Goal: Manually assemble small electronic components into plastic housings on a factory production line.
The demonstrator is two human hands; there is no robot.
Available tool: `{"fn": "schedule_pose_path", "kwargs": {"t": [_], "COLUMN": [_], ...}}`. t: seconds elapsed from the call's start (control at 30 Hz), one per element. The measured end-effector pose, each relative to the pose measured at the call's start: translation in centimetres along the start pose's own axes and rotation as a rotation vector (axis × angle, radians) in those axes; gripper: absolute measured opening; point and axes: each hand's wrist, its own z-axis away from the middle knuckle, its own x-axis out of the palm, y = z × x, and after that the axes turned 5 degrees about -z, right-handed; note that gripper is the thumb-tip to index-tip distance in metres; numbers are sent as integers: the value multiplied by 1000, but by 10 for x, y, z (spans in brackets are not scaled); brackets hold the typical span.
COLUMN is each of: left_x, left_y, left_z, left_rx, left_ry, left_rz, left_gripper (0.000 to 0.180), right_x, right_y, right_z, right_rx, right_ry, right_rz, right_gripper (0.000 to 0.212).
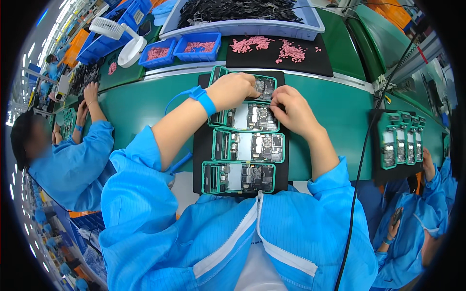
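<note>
Several green frames holding phone-like devices with exposed circuit boards lie in a column on a black mat (198, 169). My left hand (233, 91) reaches over the farthest device (266, 86), its fingers closed and the tips down on the board. Whatever those fingertips hold, if anything, is hidden. At the right edge, between the farthest device and the second device (261, 116), my right hand (293, 109) is closed in a pinch; its contents are too small to tell. Nearer me are the third device (262, 147) and the nearest device (259, 177). A blue wrist strap (203, 99) circles my left wrist.
Beyond lie two blue bins (195, 47) of pink pieces, loose pink pieces (292, 51) on a dark mat, and a large tray (318, 25) of black parts. A white fan (108, 28) stands far left. A black cable (361, 160) hangs at right. Co-workers sit both sides.
</note>
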Motion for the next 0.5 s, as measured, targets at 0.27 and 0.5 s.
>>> {"fn": "schedule_pose_path", "kwargs": {"t": [0.27,0.5], "left_x": [18,20], "left_y": [-2,-4], "left_z": [17,23], "left_rx": [29,18], "left_ry": [129,130], "left_rz": [-36,-47], "left_gripper": [30,34], "right_x": [16,21], "right_y": [-33,-46], "right_z": [1,-3], "right_rx": [-120,-154], "right_ry": [-184,-263], "right_rz": [93,266], "right_gripper": [6,5]}}
